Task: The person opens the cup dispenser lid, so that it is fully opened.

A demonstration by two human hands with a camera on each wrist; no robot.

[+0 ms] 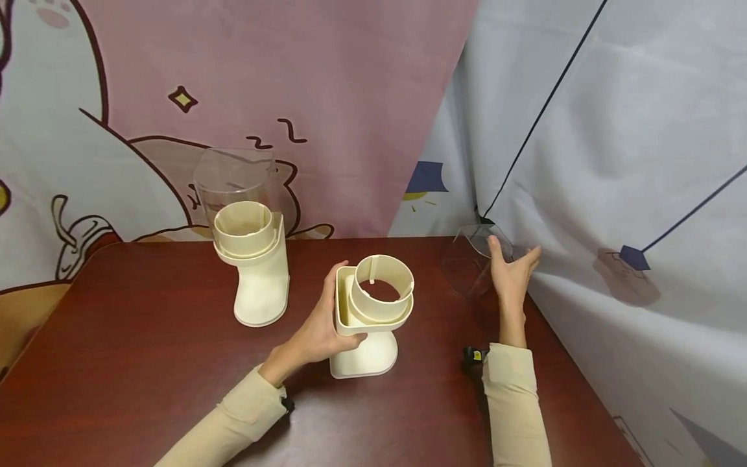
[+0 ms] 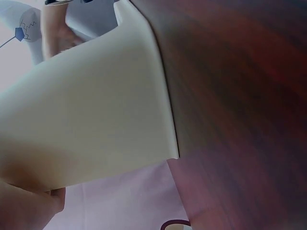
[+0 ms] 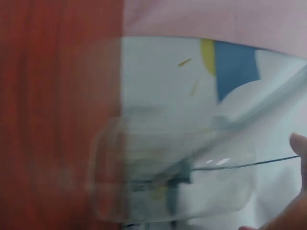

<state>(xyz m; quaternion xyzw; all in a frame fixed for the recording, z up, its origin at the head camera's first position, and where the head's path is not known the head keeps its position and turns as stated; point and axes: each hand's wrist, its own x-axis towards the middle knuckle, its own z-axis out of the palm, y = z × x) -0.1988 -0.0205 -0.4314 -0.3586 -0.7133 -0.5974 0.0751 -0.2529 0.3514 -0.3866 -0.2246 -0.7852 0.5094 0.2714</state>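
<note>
Cream base [image 1: 378,310], mid-frame in the head view, cropped at left in the left-wrist view, gripped by the left hand [image 1: 321,331]. Clear container [image 1: 467,264], right of centre, faint; the right-wrist view shows its rounded outline. Right hand [image 1: 512,275] beside it, fingers spread, contact unclear.

A shiny red-brown table [image 1: 146,376] stands by a pink cloth [image 1: 350,97] with cartoons. A pale cloth [image 1: 630,143] hangs on the right.

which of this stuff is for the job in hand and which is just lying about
For the job, it seems:
cream base, held in the left grip
clear container, near the open right grip

Just there, probably:
assembled cream-and-clear unit, untouched, though it may be related
printed backdrop behind the table
</note>
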